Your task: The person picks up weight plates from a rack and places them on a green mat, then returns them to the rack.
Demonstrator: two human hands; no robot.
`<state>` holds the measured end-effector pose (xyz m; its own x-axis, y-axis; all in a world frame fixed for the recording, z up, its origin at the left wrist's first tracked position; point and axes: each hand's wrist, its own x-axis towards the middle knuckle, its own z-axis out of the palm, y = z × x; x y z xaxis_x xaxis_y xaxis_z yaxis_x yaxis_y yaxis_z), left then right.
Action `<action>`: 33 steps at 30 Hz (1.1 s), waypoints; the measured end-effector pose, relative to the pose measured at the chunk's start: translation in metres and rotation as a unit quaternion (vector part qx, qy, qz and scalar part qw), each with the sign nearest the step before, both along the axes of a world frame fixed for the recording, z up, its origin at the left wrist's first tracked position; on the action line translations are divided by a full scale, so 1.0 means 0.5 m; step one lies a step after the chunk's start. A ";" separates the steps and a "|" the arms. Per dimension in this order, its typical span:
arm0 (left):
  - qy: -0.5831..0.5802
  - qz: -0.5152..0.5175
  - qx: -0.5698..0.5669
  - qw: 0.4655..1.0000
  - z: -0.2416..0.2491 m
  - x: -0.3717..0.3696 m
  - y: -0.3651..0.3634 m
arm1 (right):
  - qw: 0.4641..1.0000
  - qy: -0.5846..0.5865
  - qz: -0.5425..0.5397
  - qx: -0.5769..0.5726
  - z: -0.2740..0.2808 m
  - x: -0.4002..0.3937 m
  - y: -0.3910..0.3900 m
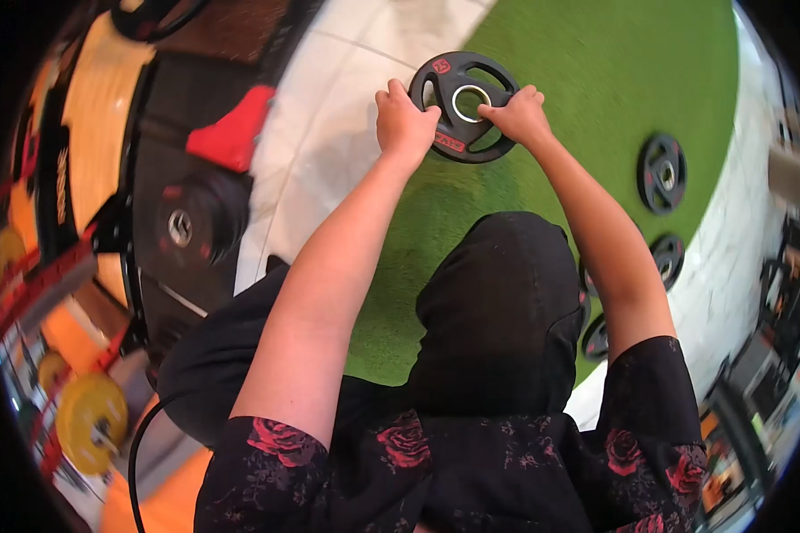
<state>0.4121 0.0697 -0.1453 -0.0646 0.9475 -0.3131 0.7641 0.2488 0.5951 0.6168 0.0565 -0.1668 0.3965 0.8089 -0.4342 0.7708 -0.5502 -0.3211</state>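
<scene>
Spreading across most of my view, the green turf [596, 80] met white tile [316, 115] on the left. From my remote seat I saw the bent right knee [498, 302], in black cloth, over the turf. Straight ahead, beyond that knee, was the round weight plate [445, 93], seen against both tile and turf; I could not tell whether its edge touched the floor. A loose plate [651, 173] lay on the turf to the right, well apart from it. The key relation was this: the held plate sat between my two grips. My left grip [406, 123] was clamped on its left rim; my right grip [523, 117] was clamped on the right, thumb reaching in toward the metal ring [455, 99], so neither was clearly nearer. Being round, the plate had no long axis; its broad face turned up toward my camera, a red marking [442, 66] at the far-left edge.
</scene>
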 end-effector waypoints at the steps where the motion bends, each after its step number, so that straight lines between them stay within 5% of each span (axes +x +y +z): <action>1: -0.007 0.038 0.026 0.999 0.008 -0.052 0.002 | 0.999 0.002 0.036 -0.003 0.022 -0.051 0.034; 9: 0.060 0.284 0.124 0.949 0.149 -0.486 -0.010 | 0.958 0.022 0.282 0.055 0.155 -0.539 0.220; 17: 0.110 0.445 0.098 0.883 0.209 -0.809 -0.138 | 0.905 0.061 0.417 0.064 0.260 -0.947 0.168; 23: 0.156 0.452 0.076 0.875 0.130 -0.922 -0.226 | 0.883 0.046 0.466 0.033 0.229 -1.052 0.117; 33: 0.160 0.460 0.053 0.872 0.083 -0.899 -0.227 | 0.880 0.096 0.459 0.071 0.171 -1.057 0.096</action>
